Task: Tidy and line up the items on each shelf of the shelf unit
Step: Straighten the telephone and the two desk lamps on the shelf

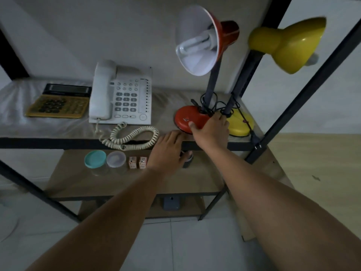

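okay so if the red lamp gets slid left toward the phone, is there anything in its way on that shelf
Mostly clear. The right hand grips the red lamp's base, and bare shelf lies between it and the white telephone. The coiled handset cord lies near the front edge, left of the base, and the left hand rests at that edge too.

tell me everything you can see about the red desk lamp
The red desk lamp stands upright on the upper shelf, between the white telephone and the yellow desk lamp. It has a glossy round red base, a dark neck with a black cord wound around its foot, and a red cone shade, white inside, tilted toward the camera with a white coiled bulb showing. The right hand has its grip on the base, thumb on top. The two lamp bases look very close; contact is unclear.
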A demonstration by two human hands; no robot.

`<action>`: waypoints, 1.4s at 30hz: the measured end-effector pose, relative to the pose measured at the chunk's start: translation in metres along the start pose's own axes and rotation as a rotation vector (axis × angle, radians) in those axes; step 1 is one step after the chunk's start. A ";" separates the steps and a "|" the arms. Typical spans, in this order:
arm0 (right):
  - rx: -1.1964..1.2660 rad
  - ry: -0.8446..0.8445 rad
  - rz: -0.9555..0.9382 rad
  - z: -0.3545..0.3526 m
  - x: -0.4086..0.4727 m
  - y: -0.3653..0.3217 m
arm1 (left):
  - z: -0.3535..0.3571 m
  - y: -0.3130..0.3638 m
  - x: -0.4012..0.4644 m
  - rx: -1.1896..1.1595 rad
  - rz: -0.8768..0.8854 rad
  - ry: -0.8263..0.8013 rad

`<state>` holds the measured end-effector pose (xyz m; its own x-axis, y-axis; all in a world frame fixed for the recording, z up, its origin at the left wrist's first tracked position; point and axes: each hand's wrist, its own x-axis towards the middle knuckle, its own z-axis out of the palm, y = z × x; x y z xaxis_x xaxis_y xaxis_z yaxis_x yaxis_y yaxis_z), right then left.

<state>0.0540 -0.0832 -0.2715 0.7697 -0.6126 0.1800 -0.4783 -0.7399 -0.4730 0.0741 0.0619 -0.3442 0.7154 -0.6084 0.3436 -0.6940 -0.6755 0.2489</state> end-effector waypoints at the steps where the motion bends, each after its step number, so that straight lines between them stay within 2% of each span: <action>1: 0.007 -0.013 0.008 0.003 0.003 0.000 | 0.004 0.000 0.002 0.027 -0.017 0.035; 5: 0.004 -0.016 0.035 0.017 0.012 -0.006 | 0.009 -0.010 0.007 0.131 -0.044 0.107; 13: -0.047 -0.002 -0.023 0.036 0.030 -0.008 | 0.019 -0.018 0.005 0.193 -0.069 0.112; 19: 0.182 -0.174 -0.153 0.037 0.047 0.006 | 0.025 -0.024 0.001 0.278 -0.048 0.128; 22: 0.233 -0.227 -0.157 0.039 0.048 0.005 | 0.026 -0.022 -0.001 0.268 -0.059 0.144; 26: 0.080 -0.154 -0.142 0.046 0.040 -0.001 | 0.026 -0.021 -0.001 0.253 -0.055 0.161; 31: 0.020 -0.219 -0.189 0.047 0.050 -0.010 | 0.027 -0.021 -0.001 0.232 -0.062 0.178; 36: 0.103 -0.300 -0.240 0.050 0.059 -0.016 | 0.028 -0.019 -0.001 0.218 -0.082 0.204; 42: 0.146 -0.272 -0.244 0.056 0.051 -0.015 | 0.029 -0.022 -0.001 0.226 -0.076 0.178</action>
<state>0.1243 -0.0881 -0.3031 0.9468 -0.3126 0.0762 -0.2170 -0.7953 -0.5660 0.0910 0.0651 -0.3765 0.7255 -0.4835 0.4897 -0.5891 -0.8042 0.0788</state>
